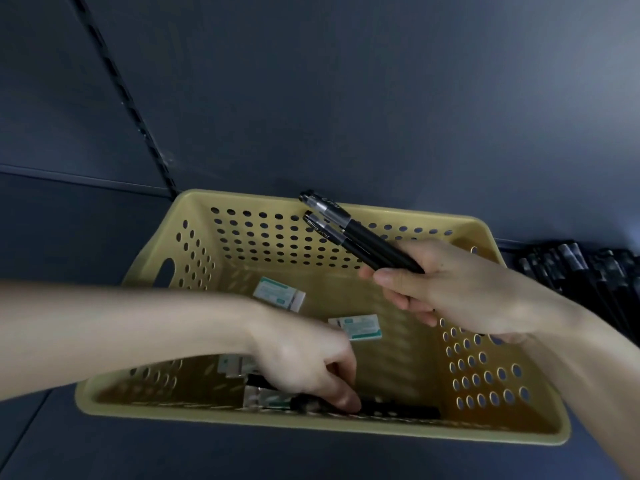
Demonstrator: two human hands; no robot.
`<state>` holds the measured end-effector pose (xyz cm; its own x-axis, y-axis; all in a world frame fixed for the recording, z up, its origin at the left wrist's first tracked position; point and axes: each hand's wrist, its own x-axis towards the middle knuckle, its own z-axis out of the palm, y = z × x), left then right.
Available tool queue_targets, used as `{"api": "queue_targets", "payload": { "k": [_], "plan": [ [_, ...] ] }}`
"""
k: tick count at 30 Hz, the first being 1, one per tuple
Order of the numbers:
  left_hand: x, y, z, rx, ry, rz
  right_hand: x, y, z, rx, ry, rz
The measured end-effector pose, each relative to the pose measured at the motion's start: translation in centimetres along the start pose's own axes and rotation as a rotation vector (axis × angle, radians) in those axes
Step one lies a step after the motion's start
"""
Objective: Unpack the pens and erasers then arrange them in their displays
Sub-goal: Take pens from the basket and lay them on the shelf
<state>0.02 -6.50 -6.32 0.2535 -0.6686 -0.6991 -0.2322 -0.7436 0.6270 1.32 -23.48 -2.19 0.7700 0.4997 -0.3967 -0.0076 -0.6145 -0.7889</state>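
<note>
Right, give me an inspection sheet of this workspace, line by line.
Surface: dark shelf, a yellow perforated basket resting on it.
Job's things: two black pens held above the basket; another black pen on the basket floor near the front wall; boxed erasers scattered on the floor.
Clutter: nothing seen.
Grippers: right hand closed around the two pens; left hand reaching into the basket, fingertips at the lying pen, grip unclear.
Cables: nothing seen.
Surroundings: dark back panel with slotted upright; row of black pens already displayed at far right.
</note>
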Motion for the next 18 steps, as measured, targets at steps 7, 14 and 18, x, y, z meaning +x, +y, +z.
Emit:
{"api": "queue_targets", "payload": {
  "k": [7,14,18],
  "plan": [
    [0.2,0.3,-0.6,-0.032,0.013,0.033,-0.1,-0.2,-0.1,0.099,0.034,-0.013],
    [-3.8,-0.8,-2.7,-0.038,0.303,-0.049,-0.7,-0.4,-0.4,0.253,0.17,-0.114],
    [-6.1,-1.7,-2.7,-0.122,0.565,-0.099,-0.9,-0.6,-0.3,0.306,0.168,-0.145]
  ]
}}
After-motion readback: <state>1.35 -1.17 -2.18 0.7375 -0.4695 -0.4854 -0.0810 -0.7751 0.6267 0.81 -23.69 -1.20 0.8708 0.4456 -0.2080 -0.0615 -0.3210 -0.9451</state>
